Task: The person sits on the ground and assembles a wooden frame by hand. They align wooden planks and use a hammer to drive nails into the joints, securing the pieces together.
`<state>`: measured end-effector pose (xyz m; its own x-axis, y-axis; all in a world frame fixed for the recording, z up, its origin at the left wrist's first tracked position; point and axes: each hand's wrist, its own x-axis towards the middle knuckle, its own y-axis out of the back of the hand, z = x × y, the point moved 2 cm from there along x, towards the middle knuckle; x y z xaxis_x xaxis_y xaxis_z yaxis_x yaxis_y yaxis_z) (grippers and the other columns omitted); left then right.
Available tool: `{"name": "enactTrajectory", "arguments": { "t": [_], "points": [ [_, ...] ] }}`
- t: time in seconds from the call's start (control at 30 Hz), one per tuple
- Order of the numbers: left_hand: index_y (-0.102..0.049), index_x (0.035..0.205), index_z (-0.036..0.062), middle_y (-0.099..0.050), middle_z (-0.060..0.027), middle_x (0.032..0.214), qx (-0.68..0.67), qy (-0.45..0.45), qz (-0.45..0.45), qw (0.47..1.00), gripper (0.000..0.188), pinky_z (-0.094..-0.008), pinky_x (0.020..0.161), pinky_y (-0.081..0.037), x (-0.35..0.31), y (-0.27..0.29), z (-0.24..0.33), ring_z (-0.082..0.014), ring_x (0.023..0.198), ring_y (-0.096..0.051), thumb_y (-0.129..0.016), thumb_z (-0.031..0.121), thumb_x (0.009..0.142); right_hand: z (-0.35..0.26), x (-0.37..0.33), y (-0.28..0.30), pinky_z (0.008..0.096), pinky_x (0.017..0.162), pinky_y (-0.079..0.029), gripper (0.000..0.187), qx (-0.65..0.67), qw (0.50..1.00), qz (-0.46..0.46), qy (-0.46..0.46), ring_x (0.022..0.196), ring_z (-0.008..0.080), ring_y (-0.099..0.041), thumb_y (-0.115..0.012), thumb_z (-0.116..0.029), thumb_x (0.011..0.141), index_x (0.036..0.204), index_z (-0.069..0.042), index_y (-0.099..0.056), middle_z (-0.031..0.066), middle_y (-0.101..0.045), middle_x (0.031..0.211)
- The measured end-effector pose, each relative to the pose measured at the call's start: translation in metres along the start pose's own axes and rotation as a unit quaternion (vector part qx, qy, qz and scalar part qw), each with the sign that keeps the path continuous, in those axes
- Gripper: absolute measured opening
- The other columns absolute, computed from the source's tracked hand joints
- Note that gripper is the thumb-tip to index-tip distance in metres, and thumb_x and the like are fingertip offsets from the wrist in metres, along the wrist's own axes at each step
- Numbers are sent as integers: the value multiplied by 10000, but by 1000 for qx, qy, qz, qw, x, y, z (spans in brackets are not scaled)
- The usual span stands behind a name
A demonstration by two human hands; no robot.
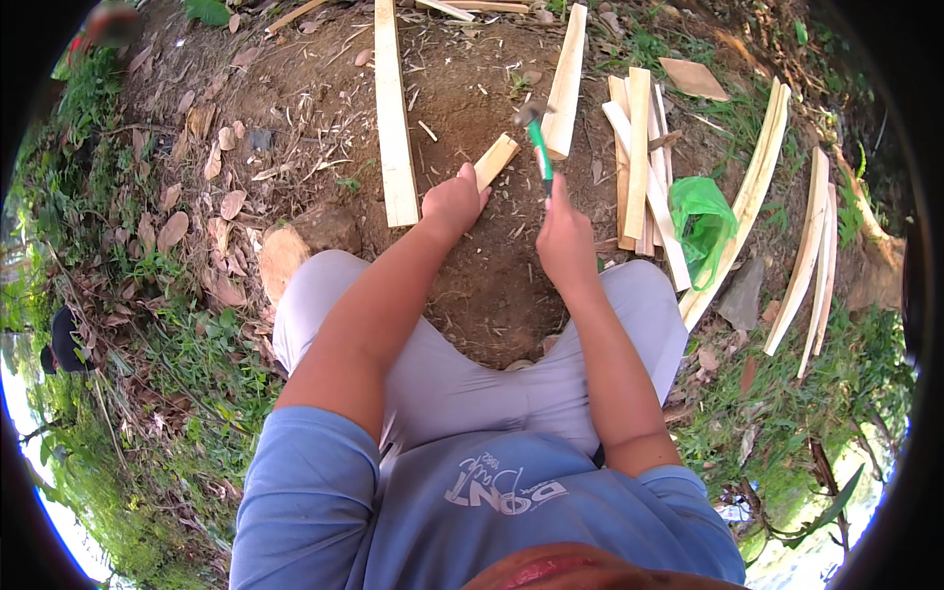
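Could whack left fingers (482, 201) clutching that short wooden slat (498, 160) by misaiming the green-handled hammer (536, 138) gripped in right fingers (559, 190).

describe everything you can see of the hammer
The hammer has a slim, bright green handle with a darker stretch toward the grip, and a dark, metal-looking head, blurred so its exact shape is unclear. The person's right hand grips the handle's lower end, and the head points away from the body. In the picture it appears just left of a pale board; whether they touch is unclear.
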<state>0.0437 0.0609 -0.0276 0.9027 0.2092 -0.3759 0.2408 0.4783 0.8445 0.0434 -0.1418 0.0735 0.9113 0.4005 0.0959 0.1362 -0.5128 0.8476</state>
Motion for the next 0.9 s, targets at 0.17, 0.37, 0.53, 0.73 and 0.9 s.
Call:
{"name": "enactTrajectory", "arguments": {
  "t": [0.17, 0.37, 0.53, 0.73, 0.9],
  "points": [
    [-493, 1267, 30, -798, -222, 988, 0, 7, -3, 1000, 512, -538, 808, -639, -1, 0, -4, -424, 958, -799, -546, 517, 1120, -20, 4, 17, 609, 694, -514, 487, 50, 998, 26, -15, 822, 514, -724, -539, -71, 1104, 1576, -7, -437, 297, -704, 835],
    [-493, 1279, 27, -798, -222, 1011, -3, 12, -17, 1000, 515, -533, 815, -640, 0, 2, 0, -423, 971, -798, -548, 513, 1120, -2, 5, 4, 574, 685, -520, 487, 33, 999, 11, 6, 842, 517, -716, -536, -61, 1106, 1581, 0, -449, 314, -710, 924],
    [-489, 1285, 26, -799, -217, 1028, 0, 21, -17, 1000, 510, -536, 826, -638, 0, -1, -3, -419, 985, -797, -546, 506, 1122, -18, 7, 24, 554, 688, -532, 497, 83, 991, 98, 39, 843, 514, -720, -524, -63, 1111, 1596, 3, -442, 312, -718, 947],
    [-488, 1281, 22, -798, -211, 1017, -4, 17, -15, 1000, 508, -540, 827, -637, 0, 1, 0, -420, 975, -797, -545, 501, 1123, 5, 1, -7, 557, 687, -529, 456, 41, 999, 0, -24, 832, 523, -715, -504, -84, 1121, 1565, 14, -475, 323, -709, 932],
    [-488, 1280, 22, -797, -213, 986, 5, 14, 1, 1000, 505, -549, 807, -638, 0, -2, -1, -432, 945, -798, -548, 498, 1122, 12, 7, -4, 455, 564, -520, 476, 229, 968, 8, -103, 612, 349, -671, -485, -135, 1149, 1619, -62, -471, 184, -666, 796]
  ]
}}
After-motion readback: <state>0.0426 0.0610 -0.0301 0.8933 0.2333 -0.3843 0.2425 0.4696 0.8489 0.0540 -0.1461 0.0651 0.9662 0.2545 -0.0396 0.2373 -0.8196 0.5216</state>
